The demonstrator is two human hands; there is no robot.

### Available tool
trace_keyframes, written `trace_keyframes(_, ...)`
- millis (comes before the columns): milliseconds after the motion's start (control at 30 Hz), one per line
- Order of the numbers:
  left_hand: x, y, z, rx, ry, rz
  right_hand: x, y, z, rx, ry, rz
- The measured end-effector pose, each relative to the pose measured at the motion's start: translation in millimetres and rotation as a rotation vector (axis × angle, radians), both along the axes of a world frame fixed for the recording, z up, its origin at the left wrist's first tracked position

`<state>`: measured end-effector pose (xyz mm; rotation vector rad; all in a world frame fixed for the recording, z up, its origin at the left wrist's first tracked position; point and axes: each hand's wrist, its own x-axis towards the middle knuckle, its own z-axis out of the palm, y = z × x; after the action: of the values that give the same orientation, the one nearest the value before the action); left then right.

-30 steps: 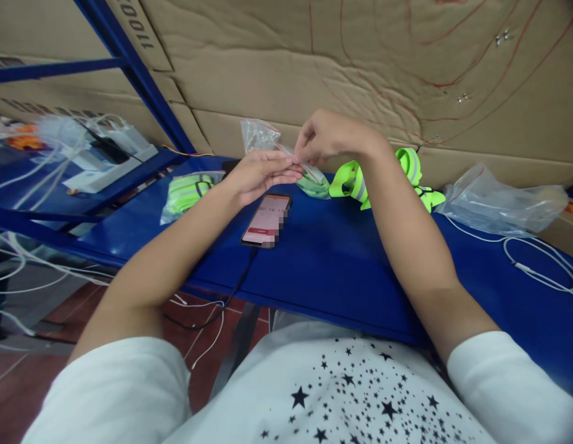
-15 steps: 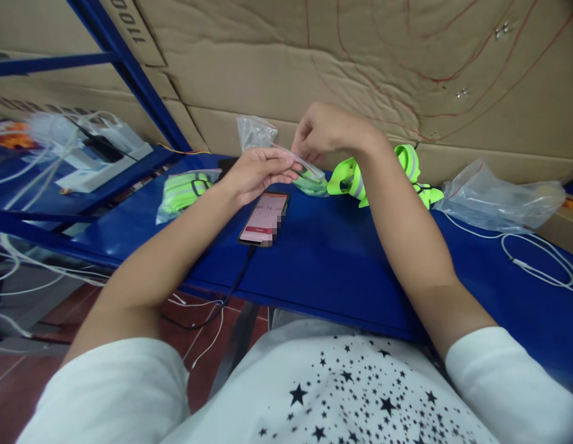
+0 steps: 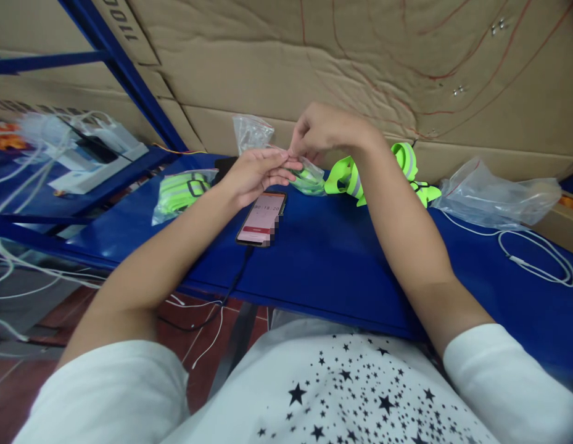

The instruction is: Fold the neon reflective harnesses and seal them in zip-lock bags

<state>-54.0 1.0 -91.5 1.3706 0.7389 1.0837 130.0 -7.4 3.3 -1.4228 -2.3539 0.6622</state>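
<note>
My left hand (image 3: 256, 174) and my right hand (image 3: 325, 131) meet above the blue table (image 3: 342, 259), both pinching the top edge of a clear zip bag (image 3: 308, 177) that holds a neon green strap. The bag's lower part rests on the table behind my fingers. A phone (image 3: 262, 218) with a lit screen lies just under my left hand, its dark cable running off the front edge.
A filled bag of green straps (image 3: 179, 192) lies to the left, loose neon green straps (image 3: 406, 168) to the right of my hands, a pile of empty clear bags (image 3: 494, 197) and a white cable (image 3: 540, 262) farther right. Cardboard (image 3: 360, 68) lines the back.
My right hand has slid a little left along the bag's top edge toward my left fingers; the bag has sunk lower. The view has shifted slightly.
</note>
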Motion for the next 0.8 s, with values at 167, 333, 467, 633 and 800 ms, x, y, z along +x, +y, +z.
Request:
trace_keyframes(167,2,3,-3.9,0.067,0.051,0.007,1,-3,2.3,0.002,-0.024,-0.003)
trace_keyframes(333,2,4,-4.2,0.108,0.08,0.044,-5,-5,-0.2,0.095,-0.07,-0.028)
trace_keyframes(467,3,-1,-0.9,0.093,0.074,0.069,-2,5,-3.0,0.363,-0.244,-0.147)
trace_keyframes(633,8,-4,-6.1,0.21,0.122,0.062,14,19,-0.6,0.46,-0.233,-0.334)
trace_keyframes(800,3,8,-17.3,0.559,0.169,0.233,11,14,4.7,0.551,-0.12,-0.268)
